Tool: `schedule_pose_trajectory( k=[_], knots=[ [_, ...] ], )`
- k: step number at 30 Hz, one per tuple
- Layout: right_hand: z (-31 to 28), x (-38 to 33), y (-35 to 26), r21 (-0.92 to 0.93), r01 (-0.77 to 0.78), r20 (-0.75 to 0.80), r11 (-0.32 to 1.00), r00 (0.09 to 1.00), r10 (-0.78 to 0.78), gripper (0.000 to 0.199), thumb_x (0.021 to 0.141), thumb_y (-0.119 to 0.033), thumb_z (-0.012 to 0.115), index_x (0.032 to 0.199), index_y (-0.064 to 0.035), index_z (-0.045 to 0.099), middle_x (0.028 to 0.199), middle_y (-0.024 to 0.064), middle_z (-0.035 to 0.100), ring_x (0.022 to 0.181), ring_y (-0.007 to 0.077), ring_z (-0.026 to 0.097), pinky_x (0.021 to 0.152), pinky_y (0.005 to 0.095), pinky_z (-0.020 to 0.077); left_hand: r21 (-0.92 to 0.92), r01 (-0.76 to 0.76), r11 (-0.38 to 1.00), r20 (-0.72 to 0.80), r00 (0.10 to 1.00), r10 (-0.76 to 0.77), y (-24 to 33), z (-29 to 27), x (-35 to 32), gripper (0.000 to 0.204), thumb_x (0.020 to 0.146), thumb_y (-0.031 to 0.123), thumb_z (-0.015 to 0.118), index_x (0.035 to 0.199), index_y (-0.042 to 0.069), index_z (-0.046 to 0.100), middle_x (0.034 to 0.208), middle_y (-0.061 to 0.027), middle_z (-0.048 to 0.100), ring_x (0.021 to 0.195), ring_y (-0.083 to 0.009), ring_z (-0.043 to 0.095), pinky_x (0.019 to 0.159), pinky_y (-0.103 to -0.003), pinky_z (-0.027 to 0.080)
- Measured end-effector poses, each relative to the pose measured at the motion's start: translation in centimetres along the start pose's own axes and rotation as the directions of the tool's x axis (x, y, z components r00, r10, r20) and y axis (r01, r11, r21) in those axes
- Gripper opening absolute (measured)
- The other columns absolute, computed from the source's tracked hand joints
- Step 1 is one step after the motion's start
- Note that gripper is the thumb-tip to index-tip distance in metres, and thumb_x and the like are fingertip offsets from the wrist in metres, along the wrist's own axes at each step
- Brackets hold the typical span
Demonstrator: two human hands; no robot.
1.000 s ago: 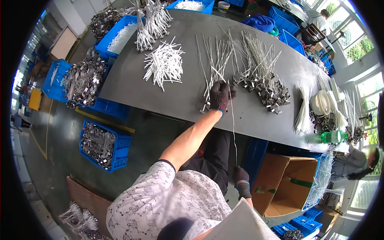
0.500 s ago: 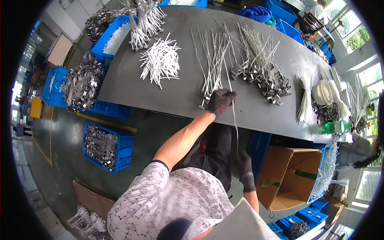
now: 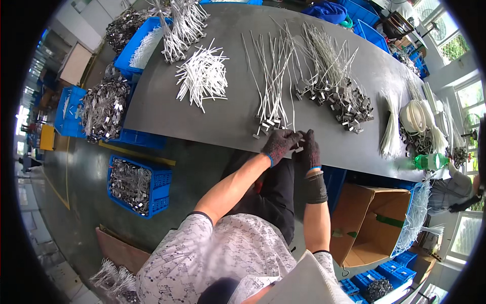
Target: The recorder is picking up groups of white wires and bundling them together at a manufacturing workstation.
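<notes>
Our left hand and right hand, both in dark gloves, meet at the near edge of the grey table; their fingers are curled together around a small metal clip on the end of a thin wire, though we cannot tell just how tightly each hand grips it; just beyond our fingers lies a loose row of clipped wires, their clips pointing toward us; to the right of it sits a denser heap of clipped wires; to the left, a pile of short white tubes; below the table's left edge stands a blue crate of metal parts; on our right, an open cardboard box stands on the floor.
</notes>
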State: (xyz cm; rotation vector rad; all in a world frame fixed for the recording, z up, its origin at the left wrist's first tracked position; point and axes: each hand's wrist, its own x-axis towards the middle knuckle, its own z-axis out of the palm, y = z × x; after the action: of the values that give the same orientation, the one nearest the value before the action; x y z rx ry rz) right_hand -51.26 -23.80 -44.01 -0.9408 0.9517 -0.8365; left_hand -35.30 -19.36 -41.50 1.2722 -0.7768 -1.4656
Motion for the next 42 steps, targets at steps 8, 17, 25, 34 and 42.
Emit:
schedule_pose_trajectory(
  k=[8,17,25,34,42],
  knots=[
    [-13.3,9.1,-3.2,-0.918,-0.261,-0.368,0.298,0.841,-0.396,0.055,0.094,-0.037,0.056,0.138,-0.0033,0.051,0.110,0.0338,0.065,0.101,0.0506,0.061,0.090,0.0554,0.0488,0.789,0.389,0.476,-0.547,0.798,0.254,0.4,-17.4,6.4,0.054,0.091,0.052,0.053,0.103,0.004,0.074,0.104,-0.0241,0.071,0.096,-0.0400,0.070,0.084,-0.050,0.056],
    [-14.4,11.2,-0.7,-0.848,-0.225,-0.480,0.479,0.708,-0.518,0.054,0.089,-0.045,0.066,0.123,-0.0026,0.062,0.115,0.0228,0.069,0.107,0.0437,0.064,0.093,0.0477,0.0491,0.642,0.604,0.472,-0.749,0.626,0.218,0.2,-27.6,11.1,0.057,0.084,0.055,0.062,0.118,0.009,0.071,0.122,-0.0136,0.070,0.114,-0.0341,0.067,0.093,-0.046,0.055],
    [-15.2,14.8,-2.7,-0.910,-0.238,-0.380,0.341,0.809,-0.448,0.055,0.090,-0.047,0.063,0.127,-0.0076,0.059,0.112,0.0227,0.070,0.103,0.0435,0.066,0.090,0.0502,0.0510,0.747,0.568,0.344,-0.654,0.721,0.229,-3.3,-27.1,10.8,0.034,0.088,0.033,0.062,0.100,0.003,0.072,0.097,-0.0212,0.074,0.092,-0.0347,0.074,0.077,-0.044,0.059],
    [-13.3,14.5,-1.4,-0.927,-0.230,-0.363,0.295,0.746,-0.558,0.037,0.086,-0.025,0.059,0.118,-0.0063,0.060,0.105,0.0284,0.068,0.100,0.0474,0.064,0.085,0.0530,0.0518,-0.101,0.224,0.969,-0.530,0.812,-0.243,-6.5,-25.3,3.7,0.013,0.080,0.010,0.071,0.089,0.009,0.063,0.066,-0.0094,0.065,0.046,-0.0185,0.061,0.040,-0.033,0.050],
    [-16.5,11.5,-1.0,-0.933,-0.236,-0.336,0.271,0.844,-0.418,0.037,0.086,-0.031,0.065,0.107,-0.0011,0.064,0.092,0.0233,0.071,0.088,0.0417,0.069,0.074,0.0508,0.0542,-0.030,0.026,0.999,-0.511,0.859,-0.038,-6.5,-22.3,1.4,0.023,0.084,0.009,0.071,0.104,0.003,0.063,0.076,-0.0084,0.069,0.053,-0.0179,0.065,0.048,-0.033,0.055]
  ],
)
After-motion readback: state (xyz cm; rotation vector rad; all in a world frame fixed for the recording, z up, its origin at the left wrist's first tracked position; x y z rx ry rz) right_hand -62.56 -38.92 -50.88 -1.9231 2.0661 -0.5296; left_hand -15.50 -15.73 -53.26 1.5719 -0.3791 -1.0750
